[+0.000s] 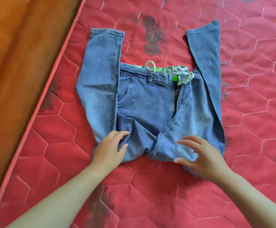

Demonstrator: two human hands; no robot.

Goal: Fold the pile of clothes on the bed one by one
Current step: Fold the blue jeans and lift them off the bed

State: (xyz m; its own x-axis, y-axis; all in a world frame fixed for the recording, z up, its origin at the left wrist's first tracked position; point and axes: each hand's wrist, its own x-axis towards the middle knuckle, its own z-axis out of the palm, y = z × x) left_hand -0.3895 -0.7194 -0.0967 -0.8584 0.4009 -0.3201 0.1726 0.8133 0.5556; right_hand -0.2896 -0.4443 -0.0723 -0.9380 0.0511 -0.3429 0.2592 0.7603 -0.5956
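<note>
Looked like a home bedroom: red quilted mattress (232, 112) filling the view, stained, an orange surface (19, 55) at ten o'clock.

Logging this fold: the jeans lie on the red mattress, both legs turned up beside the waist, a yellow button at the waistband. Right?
No: the head view shows the button is green, not yellow. The rest holds: the jeans lie on the red mattress, both legs turned up beside the waist.
</note>
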